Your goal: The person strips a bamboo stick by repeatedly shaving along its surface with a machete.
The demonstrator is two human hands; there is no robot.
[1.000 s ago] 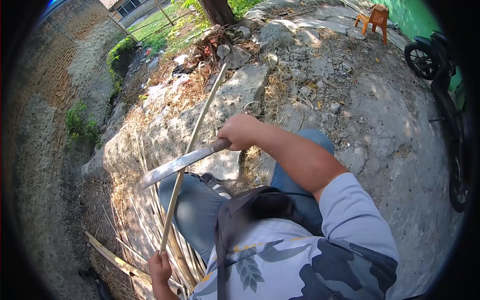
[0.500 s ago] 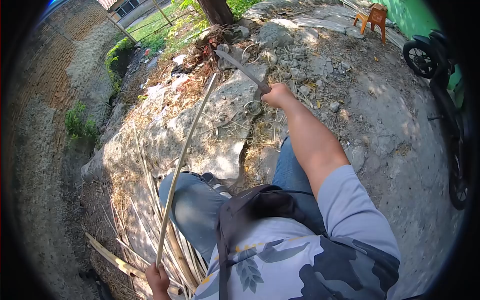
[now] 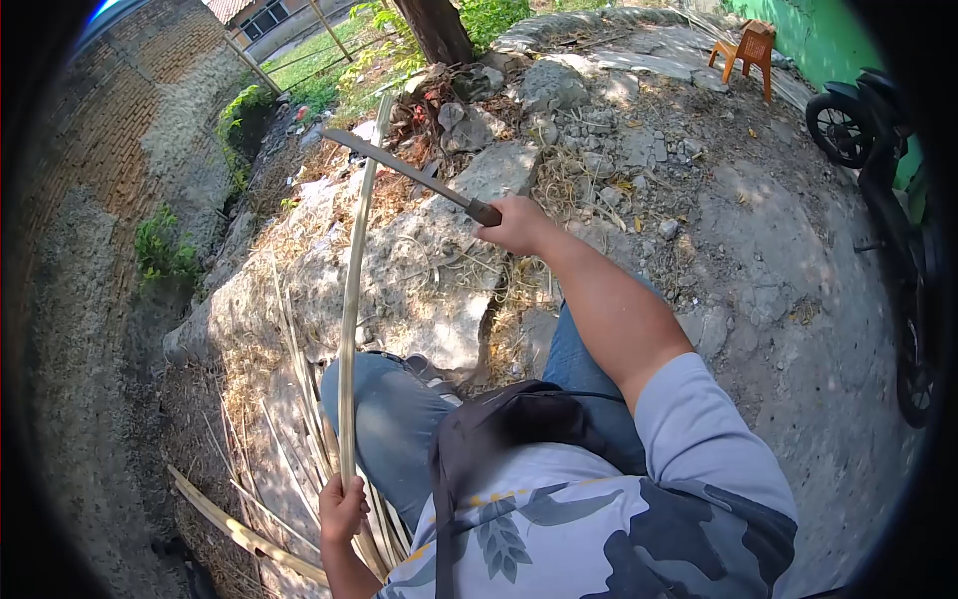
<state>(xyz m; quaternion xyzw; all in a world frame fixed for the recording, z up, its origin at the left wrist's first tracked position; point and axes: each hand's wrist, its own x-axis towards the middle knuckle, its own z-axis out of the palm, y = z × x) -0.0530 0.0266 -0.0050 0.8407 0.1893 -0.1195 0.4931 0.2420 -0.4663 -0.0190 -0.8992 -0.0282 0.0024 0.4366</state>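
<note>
My right hand (image 3: 516,226) is closed round the handle of a machete (image 3: 409,170). Its long blade points to the upper left and crosses the upper part of a bamboo strip (image 3: 351,299); whether the two touch, I cannot tell. At the lower left my left hand (image 3: 342,507) grips the strip's bottom end. The strip is long, pale and slightly bowed, rising nearly upright past my knee. Beside and below that hand lies a bundle of loose bamboo strips (image 3: 311,439).
A rough brick wall (image 3: 130,110) runs along the left. Stone slabs and rubble (image 3: 599,150) lie ahead, near a tree trunk (image 3: 435,30). An orange plastic chair (image 3: 750,52) and a parked motorbike (image 3: 883,200) stand at the right. A split bamboo piece (image 3: 239,529) lies lower left.
The machete has swung left and slightly down, so its blade now crosses the strip. My left hand has moved up and right, and the strip stands more upright.
</note>
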